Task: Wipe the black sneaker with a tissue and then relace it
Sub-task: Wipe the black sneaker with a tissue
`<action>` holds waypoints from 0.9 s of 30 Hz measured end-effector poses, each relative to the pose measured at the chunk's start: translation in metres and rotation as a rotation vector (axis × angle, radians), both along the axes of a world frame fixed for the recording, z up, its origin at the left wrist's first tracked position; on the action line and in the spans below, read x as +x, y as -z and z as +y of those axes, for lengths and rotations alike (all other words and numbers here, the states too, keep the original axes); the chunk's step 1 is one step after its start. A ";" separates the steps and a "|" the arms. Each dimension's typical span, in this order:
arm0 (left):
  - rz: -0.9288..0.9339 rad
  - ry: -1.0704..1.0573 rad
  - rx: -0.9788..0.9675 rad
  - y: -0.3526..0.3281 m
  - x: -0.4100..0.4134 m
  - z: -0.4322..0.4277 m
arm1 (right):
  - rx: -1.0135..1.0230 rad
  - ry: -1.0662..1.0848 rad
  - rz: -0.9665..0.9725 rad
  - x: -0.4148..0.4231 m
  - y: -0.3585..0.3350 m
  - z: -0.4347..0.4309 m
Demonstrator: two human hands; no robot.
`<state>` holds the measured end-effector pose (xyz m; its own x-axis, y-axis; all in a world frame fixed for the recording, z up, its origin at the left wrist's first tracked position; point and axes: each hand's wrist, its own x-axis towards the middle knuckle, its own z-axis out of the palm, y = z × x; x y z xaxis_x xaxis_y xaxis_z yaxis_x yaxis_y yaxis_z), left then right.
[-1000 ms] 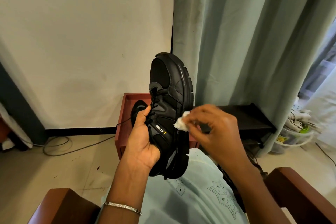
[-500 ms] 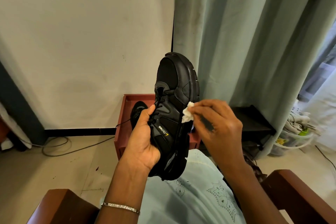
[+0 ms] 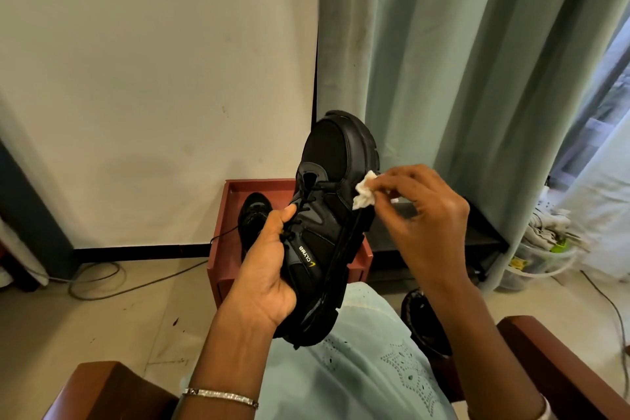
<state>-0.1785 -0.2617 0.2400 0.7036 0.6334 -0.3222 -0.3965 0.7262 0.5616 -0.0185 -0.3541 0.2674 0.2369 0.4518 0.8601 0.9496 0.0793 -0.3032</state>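
Soft daylight enters from the right past the curtain (image 3: 460,78); sharp centre, wide-angle bending at edges.

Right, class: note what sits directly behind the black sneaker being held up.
A reddish-brown box with another black shoe resting on top, plus the green curtain. The black sneaker and left hand cover the box's middle, so anything else there is hidden.

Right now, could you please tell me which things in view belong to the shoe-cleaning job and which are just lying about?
In the job: black sneaker, gripped by the left hand; tissue, pinched in the right hand at the sneaker's side.
Lying about: second black shoe on the red stand; dark shoe on the floor; curtain; tub of cloths.
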 end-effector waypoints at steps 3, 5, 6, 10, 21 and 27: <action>0.017 -0.026 -0.001 0.002 -0.003 0.002 | -0.135 -0.069 0.009 -0.004 0.005 -0.007; 0.016 -0.036 -0.014 0.003 -0.002 0.004 | -0.318 -0.157 0.017 -0.008 0.011 -0.013; 0.020 -0.038 -0.017 0.003 -0.001 0.004 | -0.406 -0.197 0.034 -0.009 0.012 -0.015; 0.089 -0.048 -0.008 0.005 0.003 0.001 | -0.374 -0.152 0.024 -0.002 0.004 -0.008; 0.033 -0.024 -0.041 0.006 0.000 0.002 | -0.094 -0.071 0.109 -0.026 0.024 0.004; 0.032 -0.010 -0.032 0.006 0.001 -0.002 | -0.044 -0.046 0.056 -0.026 0.026 0.008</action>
